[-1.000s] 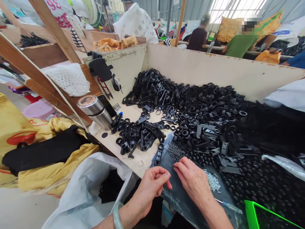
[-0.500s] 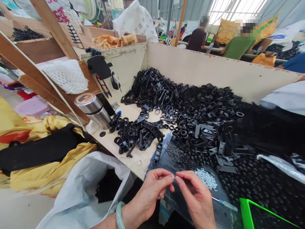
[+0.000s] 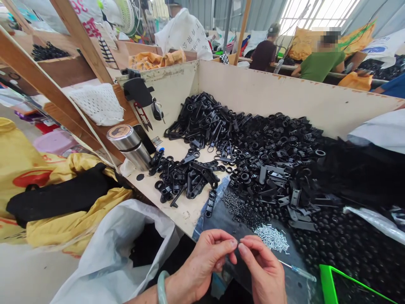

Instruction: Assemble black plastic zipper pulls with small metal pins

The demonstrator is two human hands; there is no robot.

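a tiny dark piece (image 3: 238, 243) sits between left fingers (image 3: 233, 243) and right fingers (image 3: 243, 249).

Pale bench (image 3: 186, 214) (black parts (image 3: 191, 175) atop), dark mat (image 3: 218, 221) beneath silver pins (image 3: 272, 237)

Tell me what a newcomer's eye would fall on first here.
Probably the mound of black parts heaped across the middle of the bench. Next, the bright green frame at lower right, and the silvery pins piled just beyond the right hand.
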